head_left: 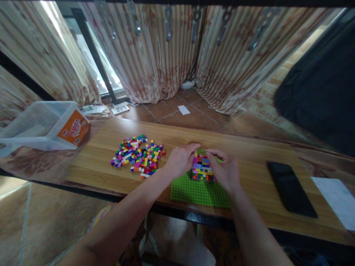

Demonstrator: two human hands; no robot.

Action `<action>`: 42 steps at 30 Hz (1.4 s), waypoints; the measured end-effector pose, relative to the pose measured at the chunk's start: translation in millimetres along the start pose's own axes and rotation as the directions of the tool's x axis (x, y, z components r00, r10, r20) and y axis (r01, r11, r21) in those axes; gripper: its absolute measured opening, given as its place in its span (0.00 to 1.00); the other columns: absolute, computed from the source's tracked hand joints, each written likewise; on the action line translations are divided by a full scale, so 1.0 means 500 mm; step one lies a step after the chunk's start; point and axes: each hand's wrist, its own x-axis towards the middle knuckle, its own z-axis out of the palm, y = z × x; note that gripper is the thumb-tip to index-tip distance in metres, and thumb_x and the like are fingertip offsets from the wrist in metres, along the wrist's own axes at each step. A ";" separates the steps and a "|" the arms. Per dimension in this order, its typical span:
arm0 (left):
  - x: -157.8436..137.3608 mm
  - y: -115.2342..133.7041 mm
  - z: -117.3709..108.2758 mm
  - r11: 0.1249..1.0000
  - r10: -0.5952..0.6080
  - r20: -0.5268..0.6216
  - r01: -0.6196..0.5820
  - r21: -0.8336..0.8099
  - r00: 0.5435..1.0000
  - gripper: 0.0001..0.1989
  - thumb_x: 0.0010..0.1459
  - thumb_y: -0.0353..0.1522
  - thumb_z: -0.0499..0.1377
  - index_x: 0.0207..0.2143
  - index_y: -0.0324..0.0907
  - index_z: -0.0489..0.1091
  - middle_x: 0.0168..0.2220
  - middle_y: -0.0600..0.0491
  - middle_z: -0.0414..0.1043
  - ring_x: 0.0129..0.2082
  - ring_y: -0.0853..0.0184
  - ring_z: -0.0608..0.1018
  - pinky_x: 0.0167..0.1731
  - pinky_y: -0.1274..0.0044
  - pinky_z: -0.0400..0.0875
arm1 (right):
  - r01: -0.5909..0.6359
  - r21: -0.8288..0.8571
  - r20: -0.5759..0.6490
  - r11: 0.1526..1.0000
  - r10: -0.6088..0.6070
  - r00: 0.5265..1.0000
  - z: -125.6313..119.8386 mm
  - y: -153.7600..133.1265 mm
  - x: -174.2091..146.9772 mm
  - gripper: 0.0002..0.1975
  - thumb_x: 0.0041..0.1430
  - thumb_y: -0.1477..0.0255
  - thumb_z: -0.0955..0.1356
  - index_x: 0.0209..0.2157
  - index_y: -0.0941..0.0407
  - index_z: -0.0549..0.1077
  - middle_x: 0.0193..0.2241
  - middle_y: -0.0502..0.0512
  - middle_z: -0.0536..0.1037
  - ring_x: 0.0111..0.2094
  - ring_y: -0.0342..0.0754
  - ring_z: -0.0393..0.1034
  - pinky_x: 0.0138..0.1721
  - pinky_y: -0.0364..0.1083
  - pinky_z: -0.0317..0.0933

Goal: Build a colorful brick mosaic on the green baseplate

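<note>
A green studded baseplate lies near the front edge of the table. On it stands a block of multicoloured building bricks, in rows of red, blue, purple, yellow and green. My left hand is at the block's far left corner, its fingers closed around a small yellow brick. At the far right side, my right hand has its thumb and fingers pinched together against the bricks. What those fingertips hold, if anything, is hidden.
Loose coloured bricks lie in a heap to the left. A black phone and a white paper sheet lie on the right. Beyond the wooden tabletop's left end stands a clear plastic bin with an orange label.
</note>
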 end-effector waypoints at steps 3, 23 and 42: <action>0.000 0.006 0.001 0.998 -0.061 0.018 0.062 -0.016 0.998 0.26 0.60 0.26 0.53 0.60 0.43 0.58 0.45 0.53 0.78 0.45 0.63 0.78 0.50 0.69 0.70 | 0.008 -0.002 0.018 1.000 -0.008 1.000 0.003 -0.002 -0.002 0.12 0.56 0.64 0.65 0.34 0.54 0.79 0.35 0.55 0.81 0.38 0.50 0.74 0.42 0.49 0.65; 0.008 -0.001 0.053 0.767 -0.324 0.004 0.265 -0.584 0.946 0.25 0.54 0.24 0.59 0.55 0.40 0.67 0.40 0.50 0.81 0.37 0.64 0.82 0.40 0.73 0.77 | 0.035 -0.021 0.037 0.999 -0.034 0.999 0.007 0.003 -0.001 0.12 0.57 0.65 0.65 0.34 0.54 0.79 0.35 0.55 0.81 0.38 0.50 0.74 0.43 0.49 0.65; 0.009 0.003 0.048 0.738 -0.339 -0.016 0.256 -0.624 0.941 0.16 0.56 0.24 0.58 0.48 0.36 0.72 0.44 0.45 0.79 0.41 0.63 0.81 0.43 0.73 0.76 | -0.016 0.008 0.115 1.000 0.015 0.993 0.020 0.008 0.005 0.13 0.55 0.64 0.66 0.36 0.55 0.79 0.36 0.55 0.81 0.37 0.50 0.74 0.44 0.51 0.66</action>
